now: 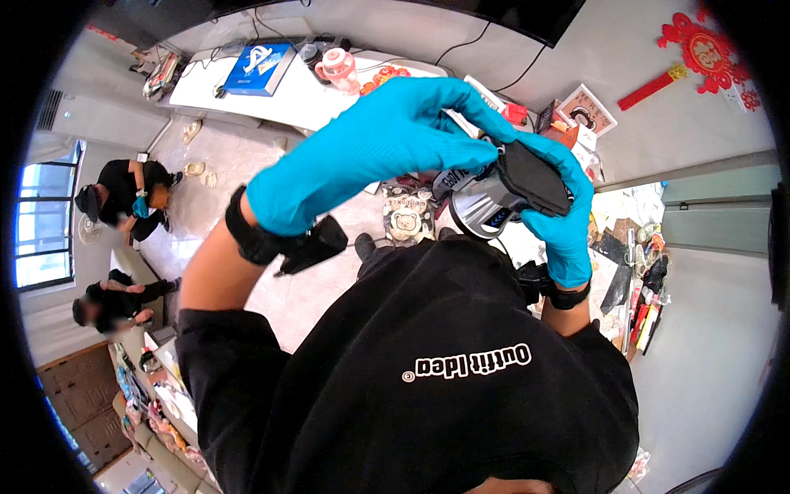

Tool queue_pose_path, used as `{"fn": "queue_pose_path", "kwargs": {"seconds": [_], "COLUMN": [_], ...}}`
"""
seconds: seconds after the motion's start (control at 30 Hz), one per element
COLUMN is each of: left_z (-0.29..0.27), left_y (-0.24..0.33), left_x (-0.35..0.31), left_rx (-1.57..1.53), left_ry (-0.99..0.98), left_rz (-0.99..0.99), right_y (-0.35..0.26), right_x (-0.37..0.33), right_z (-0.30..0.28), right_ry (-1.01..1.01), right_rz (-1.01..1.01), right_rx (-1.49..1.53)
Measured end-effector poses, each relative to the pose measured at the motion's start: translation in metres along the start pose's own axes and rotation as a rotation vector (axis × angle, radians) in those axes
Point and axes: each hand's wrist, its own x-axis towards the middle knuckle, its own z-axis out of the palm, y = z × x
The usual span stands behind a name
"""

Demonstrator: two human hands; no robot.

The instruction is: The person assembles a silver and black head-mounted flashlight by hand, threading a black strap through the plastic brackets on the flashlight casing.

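A silver-grey, cone-shaped device with a small blue-lit display and a thick black part is held up in front of my chest; its exact kind I cannot make out. My left hand, in a blue glove, reaches across from the left with its thumb and fingers closed at the top of the device. Also gloved in blue, my right hand wraps its fingers around the far side of the black part, with the thumb below. Black straps circle both wrists.
Along the wall runs a white table with a blue box and a pink jug. A bear-print mat lies beyond my feet. Clutter fills a shelf at right. Two people, one standing bent over, are at left.
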Motion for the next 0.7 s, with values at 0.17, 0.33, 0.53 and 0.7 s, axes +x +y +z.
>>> {"fn": "queue_pose_path", "kwargs": {"seconds": [0.17,0.33,0.53,0.7], "left_z": [0.017,0.024,0.036,0.05], "left_y": [-0.008,-0.004,-0.008,-0.005], "left_x": [-0.009,-0.019,-0.02,-0.029], "left_rx": [-0.153,0.001,0.479,0.592], "left_ry": [0.064,0.158,0.498,0.598], "left_rz": [0.186,0.345,0.654,0.56], "right_y": [0.003,0.0,-0.003,-0.002], "right_x": [-0.004,-0.004,-0.004,-0.005], "right_z": [-0.007,-0.007,-0.003,0.0], "right_ry": [0.064,0.054,0.074,0.081], "right_rz": [0.049,0.052,0.054,0.027], "right_rx": [0.152,0.187,0.132,0.14]}}
